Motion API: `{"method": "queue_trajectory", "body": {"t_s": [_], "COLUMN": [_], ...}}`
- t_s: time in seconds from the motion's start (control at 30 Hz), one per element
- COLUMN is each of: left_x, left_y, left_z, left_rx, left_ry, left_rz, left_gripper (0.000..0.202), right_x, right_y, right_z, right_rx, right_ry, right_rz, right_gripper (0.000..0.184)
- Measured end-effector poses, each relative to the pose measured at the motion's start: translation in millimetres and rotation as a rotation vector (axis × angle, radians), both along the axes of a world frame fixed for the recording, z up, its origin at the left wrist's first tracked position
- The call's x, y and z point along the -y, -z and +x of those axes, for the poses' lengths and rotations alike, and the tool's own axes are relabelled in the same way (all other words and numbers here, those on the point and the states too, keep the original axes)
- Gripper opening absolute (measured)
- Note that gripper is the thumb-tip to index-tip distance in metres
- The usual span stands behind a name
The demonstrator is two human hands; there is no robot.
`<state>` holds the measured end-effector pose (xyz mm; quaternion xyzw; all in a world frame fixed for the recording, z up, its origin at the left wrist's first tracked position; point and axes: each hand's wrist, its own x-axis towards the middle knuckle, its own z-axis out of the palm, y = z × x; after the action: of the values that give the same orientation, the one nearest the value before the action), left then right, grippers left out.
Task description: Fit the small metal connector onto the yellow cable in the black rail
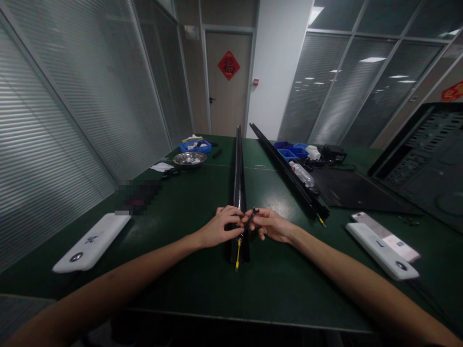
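Head view: at the long black rail (238, 173), left hand (221, 227) half-curled, hold unclear; right hand (274, 225) pinching a slim dark wrench (250, 218)

Glossy black rail (238, 185), shiny metal bowl (189, 165), clear plastic bottle (303, 175), smooth green tabletop (289, 284)

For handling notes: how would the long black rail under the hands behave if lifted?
Probably stiff: the black rail looks straight throughout. Likely awkward to balance, being long and slim. Its thin yellow wire would probably dangle.
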<state>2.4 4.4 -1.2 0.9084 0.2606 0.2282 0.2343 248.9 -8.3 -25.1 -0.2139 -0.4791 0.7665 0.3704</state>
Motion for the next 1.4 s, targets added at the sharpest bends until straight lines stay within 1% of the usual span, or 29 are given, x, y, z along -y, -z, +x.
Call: {"method": "queue_trajectory", "body": {"t_s": [0.3, 1.1, 1.4], "left_x": [-1.0, -0.3, 1.0], "left_y": [1.5, -1.0, -3.9], "left_z": [-0.8, -1.3, 0.2], "left_rx": [-0.007, -0.019, -0.027], "left_ry": [0.018, 0.048, 0.043], "left_rz": [0.000, -0.014, -0.032], "left_gripper": [0.014, 0.015, 0.015], "right_x": [0.7, 2.8, 2.4], "right_y": [1.4, 1.4, 4.2], "right_z": [-1.4, -4.4, -4.1], "right_rx": [-0.004, 0.029, 0.026], "right_ry": [0.026, 0.081, 0.062], "right_rz": [0.001, 0.003, 0.016], "right_gripper": [0.032, 0.027, 0.025]}}
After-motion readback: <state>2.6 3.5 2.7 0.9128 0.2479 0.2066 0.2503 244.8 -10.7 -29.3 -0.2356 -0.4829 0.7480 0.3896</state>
